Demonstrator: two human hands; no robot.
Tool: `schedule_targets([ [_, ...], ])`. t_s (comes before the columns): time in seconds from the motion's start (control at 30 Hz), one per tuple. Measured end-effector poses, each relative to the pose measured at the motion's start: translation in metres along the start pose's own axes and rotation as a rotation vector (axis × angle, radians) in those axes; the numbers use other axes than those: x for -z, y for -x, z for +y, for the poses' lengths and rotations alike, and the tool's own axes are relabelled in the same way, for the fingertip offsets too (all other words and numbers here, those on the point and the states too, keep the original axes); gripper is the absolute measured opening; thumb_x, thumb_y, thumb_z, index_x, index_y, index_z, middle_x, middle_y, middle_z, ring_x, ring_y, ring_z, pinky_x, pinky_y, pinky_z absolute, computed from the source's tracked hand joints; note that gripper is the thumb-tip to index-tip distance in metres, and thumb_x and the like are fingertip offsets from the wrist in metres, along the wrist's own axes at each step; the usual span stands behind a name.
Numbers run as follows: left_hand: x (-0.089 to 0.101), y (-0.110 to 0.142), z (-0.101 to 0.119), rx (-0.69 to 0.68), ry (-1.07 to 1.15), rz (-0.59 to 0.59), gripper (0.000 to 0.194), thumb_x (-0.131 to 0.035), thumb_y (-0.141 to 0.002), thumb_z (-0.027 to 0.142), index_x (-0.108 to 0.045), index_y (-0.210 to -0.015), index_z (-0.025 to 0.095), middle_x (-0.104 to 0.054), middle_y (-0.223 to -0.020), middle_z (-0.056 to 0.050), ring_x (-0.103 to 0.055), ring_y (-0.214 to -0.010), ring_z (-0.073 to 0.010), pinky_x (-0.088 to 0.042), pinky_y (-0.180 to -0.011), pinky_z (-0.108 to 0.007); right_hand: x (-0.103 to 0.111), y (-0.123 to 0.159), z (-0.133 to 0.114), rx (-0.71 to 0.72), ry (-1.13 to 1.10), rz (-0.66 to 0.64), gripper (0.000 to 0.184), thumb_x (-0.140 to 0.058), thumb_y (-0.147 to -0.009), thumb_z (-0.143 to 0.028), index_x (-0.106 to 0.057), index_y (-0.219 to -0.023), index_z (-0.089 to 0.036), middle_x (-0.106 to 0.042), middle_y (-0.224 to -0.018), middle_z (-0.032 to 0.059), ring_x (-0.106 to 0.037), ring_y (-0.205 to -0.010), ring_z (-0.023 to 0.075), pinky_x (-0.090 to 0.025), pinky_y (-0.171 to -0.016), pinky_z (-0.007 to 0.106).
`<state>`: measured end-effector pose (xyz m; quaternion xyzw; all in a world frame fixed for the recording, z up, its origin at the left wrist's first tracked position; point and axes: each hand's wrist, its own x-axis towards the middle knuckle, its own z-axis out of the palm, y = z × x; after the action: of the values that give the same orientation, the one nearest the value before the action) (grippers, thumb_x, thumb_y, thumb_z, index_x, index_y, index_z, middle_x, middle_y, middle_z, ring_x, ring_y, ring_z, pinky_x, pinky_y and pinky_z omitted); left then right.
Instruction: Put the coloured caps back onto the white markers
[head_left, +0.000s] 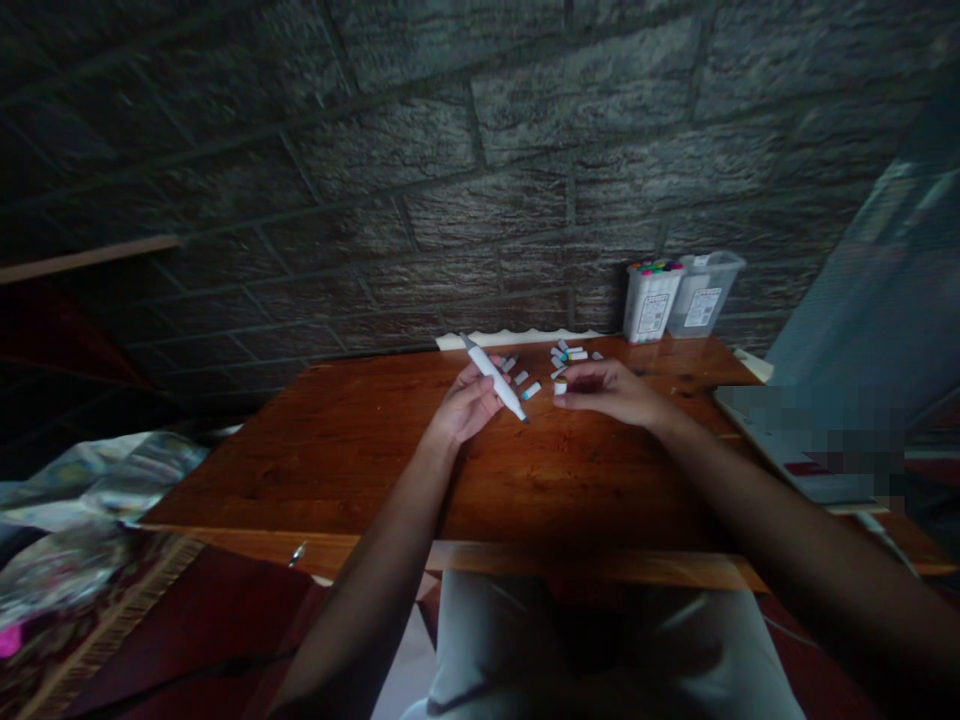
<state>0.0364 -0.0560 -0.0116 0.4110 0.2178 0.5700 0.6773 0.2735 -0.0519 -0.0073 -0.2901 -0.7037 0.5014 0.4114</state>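
Observation:
My left hand (466,405) is closed round a white marker pen (495,377) that slants from upper left down to its dark tip at lower right, above the wooden table (360,450). My right hand (604,390) pinches a small white marker cap (559,387) just right of the pen's tip. Several loose caps and short markers (564,353) lie on the table just beyond both hands.
A clear box full of coloured markers (649,300) and a second clear box (703,293) stand at the table's back right against the stone wall. Papers (795,450) lie along the right edge. Crumpled fabric (82,500) sits left of the table.

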Motion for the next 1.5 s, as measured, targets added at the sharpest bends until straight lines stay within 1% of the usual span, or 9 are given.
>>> schedule_targets([
  [0.13, 0.000, 0.003, -0.001, 0.084, -0.080, -0.079, 0.025, -0.082, -0.059, 0.014, -0.070, -0.081, 0.015, -0.068, -0.070, -0.002, -0.065, -0.065, -0.0136, -0.051, -0.073, -0.029, 0.003, -0.001, -0.005, 0.026, 0.010, 0.066, 0.026, -0.077, -0.065, -0.039, -0.070, -0.082, -0.021, -0.067, -0.077, -0.0011, -0.059, -0.069, 0.0122, -0.048, -0.065, 0.028],
  [0.27, 0.001, 0.006, -0.001, 0.250, -0.217, -0.286, 0.034, -0.088, -0.049, 0.021, -0.074, -0.079, 0.012, -0.069, -0.065, -0.005, -0.063, -0.058, -0.0139, -0.049, -0.060, -0.024, 0.005, -0.002, -0.006, 0.033, -0.024, 0.131, 0.029, -0.076, -0.067, -0.040, -0.071, -0.089, -0.021, -0.068, -0.082, 0.0002, -0.058, -0.067, 0.0115, -0.047, -0.060, 0.025],
  [0.37, 0.002, 0.009, 0.000, 0.405, -0.321, -0.418, 0.038, -0.089, -0.047, 0.024, -0.075, -0.081, 0.013, -0.069, -0.064, -0.006, -0.063, -0.056, -0.0145, -0.048, -0.057, -0.023, 0.005, -0.002, -0.005, 0.005, -0.050, 0.170, 0.032, -0.075, -0.068, -0.041, -0.070, -0.093, -0.021, -0.067, -0.078, -0.0004, -0.052, -0.057, 0.0087, -0.042, -0.051, 0.022],
  [0.47, 0.002, 0.010, 0.001, 0.465, -0.383, -0.466, 0.038, -0.089, -0.048, 0.025, -0.075, -0.082, 0.014, -0.071, -0.068, -0.007, -0.063, -0.058, -0.0145, -0.048, -0.056, -0.023, 0.006, -0.001, -0.004, -0.008, -0.026, 0.191, 0.032, -0.074, -0.068, -0.041, -0.071, -0.093, -0.021, -0.068, -0.081, 0.0009, -0.054, -0.060, 0.0098, -0.042, -0.051, 0.021],
  [1.0, 0.005, 0.009, -0.001, 0.456, -0.427, -0.456, 0.036, -0.088, -0.047, 0.023, -0.076, -0.080, 0.015, -0.071, -0.074, -0.008, -0.062, -0.062, -0.0158, -0.050, -0.062, -0.029, 0.006, -0.001, 0.000, -0.107, -0.114, 0.225, 0.033, -0.076, -0.066, -0.041, -0.073, -0.095, -0.024, -0.072, -0.097, 0.0036, -0.064, -0.079, 0.0151, -0.047, -0.062, 0.023],
  [1.13, 0.005, 0.009, -0.001, 0.467, -0.416, -0.460, 0.037, -0.088, -0.047, 0.023, -0.076, -0.081, 0.015, -0.072, -0.075, -0.008, -0.063, -0.063, -0.0158, -0.050, -0.062, -0.028, 0.006, -0.001, -0.003, -0.062, -0.078, 0.215, 0.035, -0.075, -0.068, -0.042, -0.071, -0.097, -0.023, -0.071, -0.098, 0.0050, -0.063, -0.078, 0.0155, -0.048, -0.062, 0.024],
  [1.3, -0.001, 0.008, -0.003, 0.315, -0.344, -0.376, 0.035, -0.086, -0.055, 0.024, -0.076, -0.087, 0.014, -0.071, -0.076, -0.008, -0.064, -0.066, -0.0144, -0.050, -0.064, -0.023, 0.002, 0.001, 0.000, 0.091, 0.123, -0.006, 0.033, -0.074, -0.069, -0.035, -0.068, -0.098, -0.022, -0.068, -0.090, 0.0019, -0.060, -0.071, 0.0124, -0.048, -0.063, 0.025],
  [1.4, -0.005, 0.004, -0.005, 0.207, -0.233, -0.254, 0.031, -0.081, -0.063, 0.023, -0.075, -0.092, 0.014, -0.071, -0.077, -0.007, -0.065, -0.069, -0.0139, -0.050, -0.065, -0.022, -0.005, 0.003, 0.007, 0.077, 0.313, -0.192, 0.026, -0.068, -0.075, -0.032, -0.067, -0.098, -0.021, -0.065, -0.079, -0.0007, -0.052, -0.058, 0.0087, -0.041, -0.053, 0.021],
  [1.5, -0.006, -0.001, -0.004, 0.116, -0.142, -0.117, 0.029, -0.079, -0.067, 0.022, -0.073, -0.095, 0.015, -0.071, -0.078, -0.005, -0.066, -0.072, -0.0137, -0.050, -0.066, -0.022, -0.010, 0.004, 0.013, 0.043, 0.413, -0.275, 0.024, -0.065, -0.077, -0.029, -0.067, -0.098, -0.020, -0.066, -0.077, -0.0006, -0.052, -0.059, 0.0091, -0.041, -0.054, 0.022],
])
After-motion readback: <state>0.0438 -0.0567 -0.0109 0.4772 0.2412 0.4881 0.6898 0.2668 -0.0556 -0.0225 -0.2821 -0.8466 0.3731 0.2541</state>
